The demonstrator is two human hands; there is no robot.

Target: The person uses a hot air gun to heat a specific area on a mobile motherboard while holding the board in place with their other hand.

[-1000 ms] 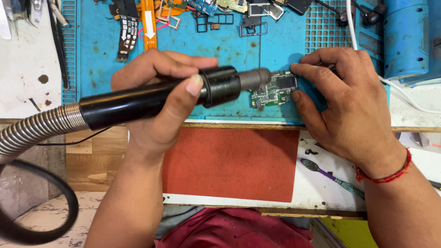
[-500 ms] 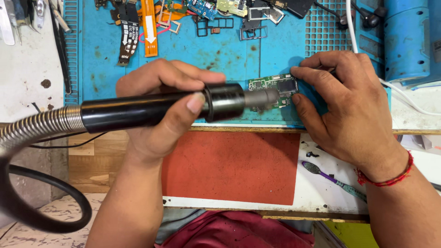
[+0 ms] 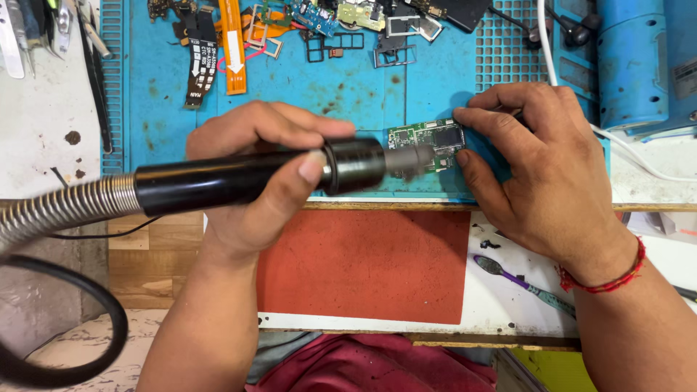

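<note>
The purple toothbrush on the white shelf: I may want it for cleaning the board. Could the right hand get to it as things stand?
Probably yes. The toothbrush lies uncovered just below the right hand, but that hand is steadying the green circuit board and would have to let go.

Layout at your table

Circuit board (image 3: pixel 428 142) lies on the mat (image 3: pixel 348 87), between your left hand (image 3: pixel 254 181) and right hand (image 3: pixel 544 174); loose parts (image 3: pixel 290 29) lie behind it.

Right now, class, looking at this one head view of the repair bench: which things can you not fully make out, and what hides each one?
- Green circuit board: its left part is behind the hot-air tool's nozzle; its right edge is under the right hand.
- Nozzle tip: blurred.
- Hose: cut off by the left edge.
- Board's chips: too small to tell apart.
- Left hand: palm hidden behind the black handle.
</note>
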